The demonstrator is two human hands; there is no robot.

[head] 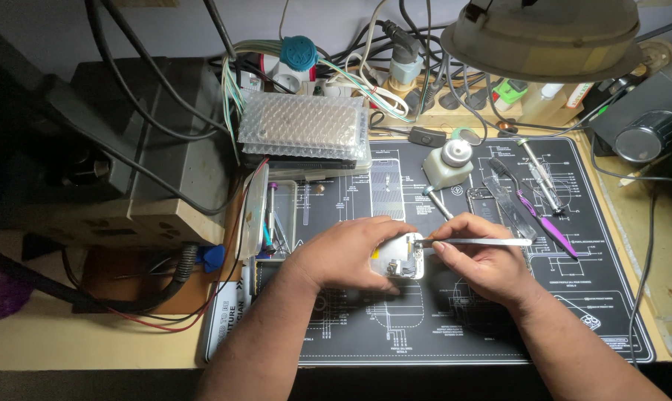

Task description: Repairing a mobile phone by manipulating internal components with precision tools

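My left hand [347, 251] lies over a small opened phone body [401, 260] in the middle of the black repair mat [573, 312], its fingers curled around the phone's left side. My right hand [481, 256] pinches a pair of metal tweezers [484, 241] whose tips touch the top edge of the phone. The tweezers' long end points to the right. Most of the phone's left half is hidden under my left hand.
A white bottle [449, 165] stands behind the hands. A purple-handled tool [547, 223], a brush [503, 172] and a screwdriver [540, 174] lie at the right. Bubble-wrapped boxes [302, 128] and a clear parts tray [273, 215] sit at the left. A lamp [544, 37] hangs overhead. Cables crowd the back.
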